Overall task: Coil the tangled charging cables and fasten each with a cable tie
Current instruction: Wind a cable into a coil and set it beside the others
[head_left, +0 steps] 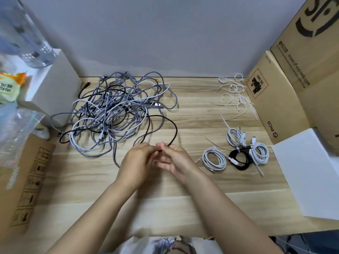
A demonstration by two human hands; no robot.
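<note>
A big tangle of grey, white and black charging cables (117, 110) lies on the wooden table (183, 182) at the back left. One black cable (174, 125) loops out of it to the middle of the table, where my left hand (137, 160) and my right hand (174, 160) meet and pinch its end between the fingertips. Several coiled, tied cables lie to the right: a white coil (214, 159), a black coil (239, 159) and two more white coils (258, 152). Loose white cable ties (234, 92) are scattered at the back right.
Cardboard boxes (286, 88) stand along the right edge, with a white box (308, 171) in front of them. At the left are a white box (55, 88), a flat cardboard carton (23, 182), a plastic bag (16, 125) and a clear bottle (27, 33).
</note>
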